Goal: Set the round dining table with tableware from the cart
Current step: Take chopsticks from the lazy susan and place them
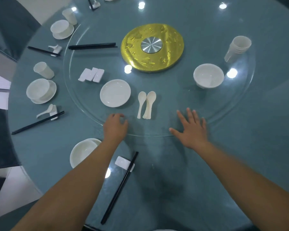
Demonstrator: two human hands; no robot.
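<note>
My left hand [115, 127] lies on the near rim of the glass turntable [173, 97], fingers loosely curled and holding nothing. My right hand [191, 129] lies flat on the same rim, fingers spread. Between and just beyond them lie stacked white spoons [146, 105]. On the turntable also sit a white plate [115, 93], several chopstick rests [91, 75], black chopsticks [92, 46], a white bowl [208, 75] and stacked cups [238, 48]. Near my left forearm are a bowl on a plate [83, 152], a rest [123, 162] and chopsticks [119, 187].
Two laid places line the left edge of the blue round table [257, 147]: cups [43, 70], bowls on plates [40, 90], spoons on rests and chopsticks [37, 122]. A gold disc [152, 47] marks the turntable's centre. Dark chairs stand at the left.
</note>
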